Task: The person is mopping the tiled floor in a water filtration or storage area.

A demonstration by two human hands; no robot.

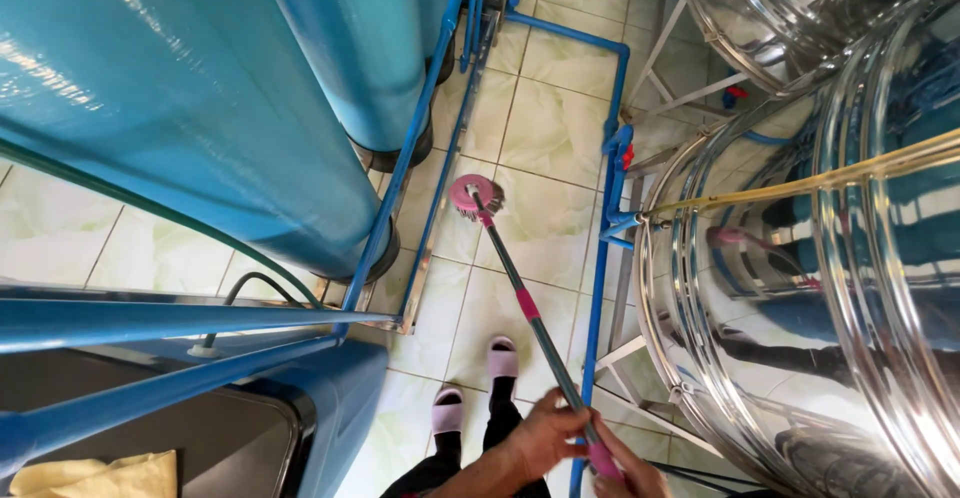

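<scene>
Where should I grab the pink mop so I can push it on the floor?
Probably grip the mop high on its long handle, near the pink end, coming from above. The pole slants up from the round head on the tiles, and the left hand and right hand hold it there.

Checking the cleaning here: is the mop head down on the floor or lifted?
Down: the pink mop head rests on the tiled floor, its handle slanting up to both hands.
</scene>
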